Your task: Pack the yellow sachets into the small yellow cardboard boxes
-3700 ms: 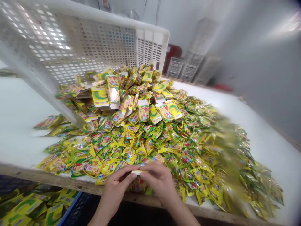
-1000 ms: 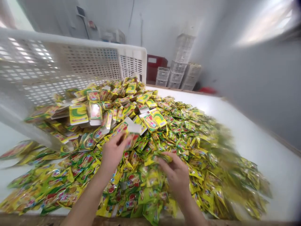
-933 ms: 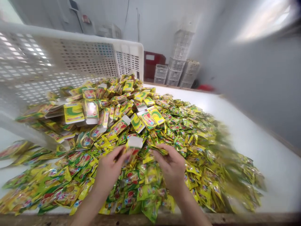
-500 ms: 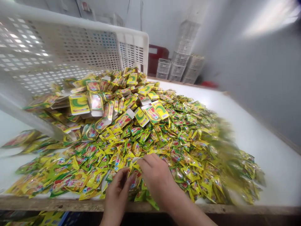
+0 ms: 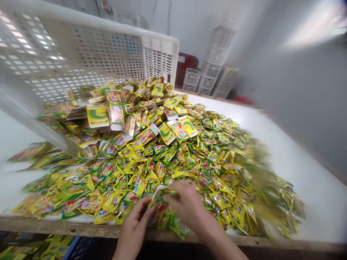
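Observation:
Near the table's front edge, my left hand (image 5: pixel 135 222) is closed on a small yellow-and-green carton (image 5: pixel 156 198), whose white flap shows at the top. My right hand (image 5: pixel 188 206) is just to its right, at the carton's upper end. Its fingers are pinched on a yellow-green packet (image 5: pixel 171 192), partly hidden and smeared by motion. Around both hands spreads a heap of small shiny packets (image 5: pixel 159 169) in yellow and green with red print. Behind them is a pile of small printed cartons (image 5: pixel 97 116), some with open white flaps.
A white perforated crate (image 5: pixel 162 43) lies tipped at the left, with cartons spilling from it onto the white table (image 5: pixel 282 141). A wooden edge (image 5: pixel 62 225) runs along the table front. Below left is a blue bin (image 5: pixel 77 247) with yellow-green items. Stacked crates (image 5: pixel 210 76) stand by the wall.
My right hand has shifted slightly right, and a yellow-green packet now shows in its fingers. My left hand keeps the carton. The whole view has shifted slightly.

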A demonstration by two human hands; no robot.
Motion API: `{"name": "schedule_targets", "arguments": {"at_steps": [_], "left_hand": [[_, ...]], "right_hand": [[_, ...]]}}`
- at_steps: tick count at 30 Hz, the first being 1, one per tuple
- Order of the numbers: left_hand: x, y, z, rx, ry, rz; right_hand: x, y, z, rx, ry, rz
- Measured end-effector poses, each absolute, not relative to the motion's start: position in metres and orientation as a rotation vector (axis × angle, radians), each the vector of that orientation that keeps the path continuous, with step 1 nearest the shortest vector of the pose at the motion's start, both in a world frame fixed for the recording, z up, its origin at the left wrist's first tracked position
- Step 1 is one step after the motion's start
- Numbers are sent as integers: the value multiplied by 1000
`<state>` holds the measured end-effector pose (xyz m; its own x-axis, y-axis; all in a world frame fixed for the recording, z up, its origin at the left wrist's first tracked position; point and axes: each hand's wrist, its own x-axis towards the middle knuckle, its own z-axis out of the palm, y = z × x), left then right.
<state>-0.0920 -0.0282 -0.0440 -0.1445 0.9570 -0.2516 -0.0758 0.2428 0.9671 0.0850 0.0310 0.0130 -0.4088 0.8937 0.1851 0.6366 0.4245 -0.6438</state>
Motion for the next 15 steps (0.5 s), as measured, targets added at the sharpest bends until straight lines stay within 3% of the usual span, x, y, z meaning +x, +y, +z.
{"name": "schedule_targets", "arguments": {"at_steps": [6, 15], "left_hand": [[-94, -30, -45, 985, 1250, 1126], [-101, -27, -37, 969, 1260, 1141]], "right_hand": [[85, 28, 50, -1033, -2519, 669], [69, 33, 17, -1012, -2248, 702]]}}
